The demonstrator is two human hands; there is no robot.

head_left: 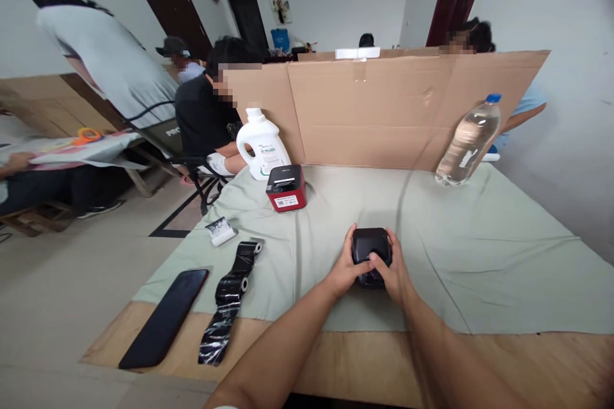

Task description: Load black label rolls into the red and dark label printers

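Both my hands hold a small black box-shaped device [371,243] with rounded corners, just above or on the green cloth. My left hand [346,265] is wrapped around its left side, with the thumb reaching across the near part. From the right, my right hand [394,268] grips the other side, its thumb pressed on the top near the front. Between the thumbs, a glossy dark area shows on the near part. The underside is hidden, and I cannot tell exactly what kind of device it is.
On the cloth [503,255] to the left lie a dark phone-like slab [165,319], black shiny rolls [230,303] and a small white roll [221,231]. Farther back stand a red-black box [286,188], a white jug [263,147], a water bottle [467,144] and a cardboard screen [364,115].
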